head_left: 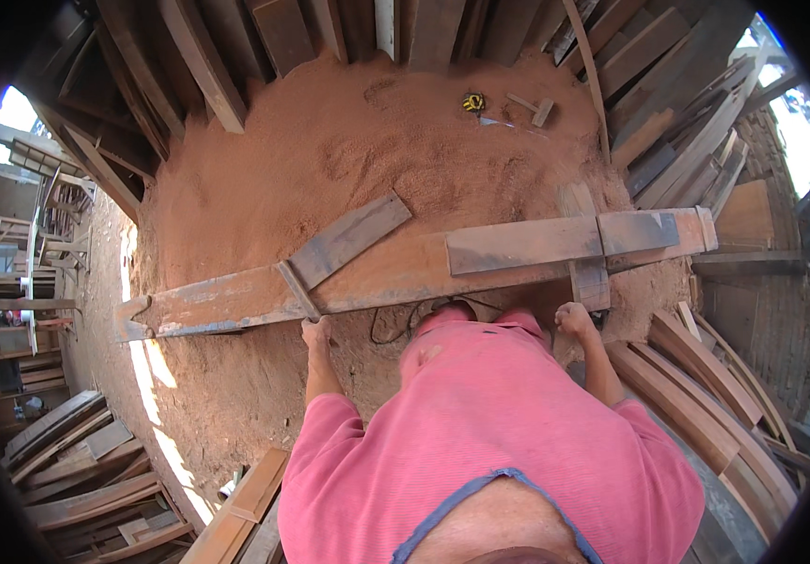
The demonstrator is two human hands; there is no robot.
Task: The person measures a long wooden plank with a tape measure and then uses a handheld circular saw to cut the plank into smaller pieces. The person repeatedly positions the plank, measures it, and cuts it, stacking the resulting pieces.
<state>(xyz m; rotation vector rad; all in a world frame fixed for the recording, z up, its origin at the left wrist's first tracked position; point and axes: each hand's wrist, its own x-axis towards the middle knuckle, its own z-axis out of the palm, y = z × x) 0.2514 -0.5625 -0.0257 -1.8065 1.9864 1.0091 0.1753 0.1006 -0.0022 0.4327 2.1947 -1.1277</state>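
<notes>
My left hand [316,331] is closed round the near end of a narrow wooden strip [298,289]. That strip lies against the lower end of a short board [352,239], roughly square to it. Both rest on a long, dusty plank [226,299] that runs from left to right in front of me. My right hand [572,318] is curled into a fist beside the near end of a cross board [589,284]; anything inside it is hidden. Flat on the plank's right half are a wider board [522,246] and a shorter board [640,231].
Reddish sawdust [273,179] is heaped beyond the plank. On it lie a yellow-and-black tape measure [473,102] and a T-shaped wooden tool [542,113]. Upright boards [203,61] line the far side. Curved timbers [673,399] lean at right; stacked offcuts [94,479] lie lower left.
</notes>
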